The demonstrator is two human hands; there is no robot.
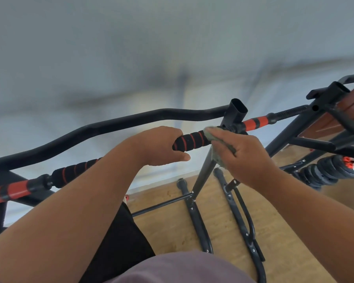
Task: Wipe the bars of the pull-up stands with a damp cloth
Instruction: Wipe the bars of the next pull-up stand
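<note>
Step in hand: wiping the padded bar of the pull-up stand, at the end next to the upright post. Judged mid-task; how much of the stand is already wiped can't be told from this view. Right hand lies flat-ish over a grey-green cloth, fingers mostly straight and close together, pressing the cloth vs. the bar just beside the joint w/ the post; part of the cloth hangs down below the palm. Dampness of cloth not verifiable. Left hand is curled round the black-and-red foam grip, thumb underneath, apparently steadying the bar; it sits just beside the cloth, foam showing between the two. Next move prob. calls for sliding the cloth along the foam toward the left hand, which would need to shift or let go to clear the path, then on to the red section at far left. The curved black top bar behind also looks due, as does a second stand at right. Wood floor and stacked weight plates below; background blurred.
</note>
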